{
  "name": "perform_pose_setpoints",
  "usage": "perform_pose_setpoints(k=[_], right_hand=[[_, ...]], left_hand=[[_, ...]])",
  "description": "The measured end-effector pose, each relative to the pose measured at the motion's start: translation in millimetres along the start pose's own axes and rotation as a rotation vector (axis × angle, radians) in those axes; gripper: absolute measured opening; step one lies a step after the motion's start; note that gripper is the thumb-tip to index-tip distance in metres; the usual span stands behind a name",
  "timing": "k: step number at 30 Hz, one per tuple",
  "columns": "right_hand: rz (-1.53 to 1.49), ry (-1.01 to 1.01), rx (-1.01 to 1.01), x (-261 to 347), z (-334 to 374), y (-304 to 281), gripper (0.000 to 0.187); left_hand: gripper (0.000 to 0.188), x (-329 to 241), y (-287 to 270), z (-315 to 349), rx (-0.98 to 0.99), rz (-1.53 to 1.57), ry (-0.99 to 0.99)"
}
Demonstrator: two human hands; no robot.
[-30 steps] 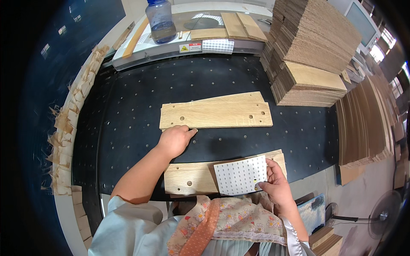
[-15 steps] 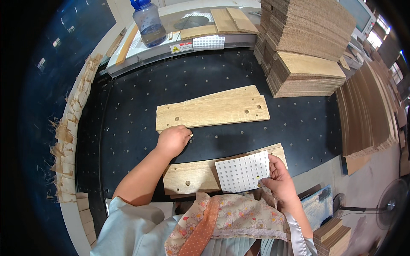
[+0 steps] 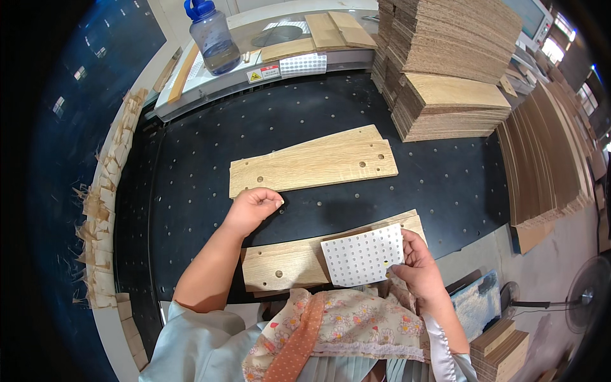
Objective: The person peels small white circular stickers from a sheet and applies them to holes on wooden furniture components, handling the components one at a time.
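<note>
My right hand (image 3: 417, 262) grips a white sheet of small round stickers (image 3: 359, 256) by its right edge, thumb on the front. The sheet hangs over the near wood-grain boards (image 3: 289, 264), hiding part of them. My left hand (image 3: 253, 210) is closed in a pinch just below the left end of the far wood-grain boards (image 3: 312, 159). A tiny pale spot shows at its fingertips, too small to make out. Both sets of boards lie slightly fanned, with drilled holes near their ends.
The black table (image 3: 210, 146) is dotted with small studs. Tall stacks of boards (image 3: 455, 38) stand at the far right, with more boards (image 3: 541, 159) beside the table. A blue-lidded water bottle (image 3: 216, 44) stands on the back ledge. A fan (image 3: 585, 296) is at lower right.
My left hand has turned slightly, and its pinched fingers now show more plainly, a little apart from the far boards' edge. My right hand still holds the sticker sheet almost in place.
</note>
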State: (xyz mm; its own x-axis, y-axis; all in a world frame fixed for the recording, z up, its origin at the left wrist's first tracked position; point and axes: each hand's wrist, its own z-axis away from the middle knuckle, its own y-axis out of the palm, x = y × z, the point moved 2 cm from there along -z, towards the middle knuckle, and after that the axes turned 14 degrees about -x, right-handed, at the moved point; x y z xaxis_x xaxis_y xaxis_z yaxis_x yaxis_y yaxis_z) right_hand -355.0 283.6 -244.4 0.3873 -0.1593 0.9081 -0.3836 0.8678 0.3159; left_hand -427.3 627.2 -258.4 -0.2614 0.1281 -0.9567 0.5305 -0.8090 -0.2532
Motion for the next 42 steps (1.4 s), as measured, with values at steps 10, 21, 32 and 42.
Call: perform_pose_setpoints(k=[10, 21, 32, 42], right_hand=[[0.001, 0.021, 0.027, 5, 0, 5, 0.070], [-0.012, 0.034, -0.001, 2, 1, -1, 0.073], [-0.084, -0.037, -0.025, 19, -2, 13, 0.070], [-0.102, -0.134, -0.098, 16, 4, 1, 0.073]], left_hand=[[0.005, -6, -4, 20, 0.078, 0.470, -0.208], [0.030, -12, -18, 17, -0.578, 0.795, -0.005], [0.044, -44, 83, 56, 0.241, 0.446, 0.036], [0.043, -111, 95, 51, 0.073, -0.127, 0.801]])
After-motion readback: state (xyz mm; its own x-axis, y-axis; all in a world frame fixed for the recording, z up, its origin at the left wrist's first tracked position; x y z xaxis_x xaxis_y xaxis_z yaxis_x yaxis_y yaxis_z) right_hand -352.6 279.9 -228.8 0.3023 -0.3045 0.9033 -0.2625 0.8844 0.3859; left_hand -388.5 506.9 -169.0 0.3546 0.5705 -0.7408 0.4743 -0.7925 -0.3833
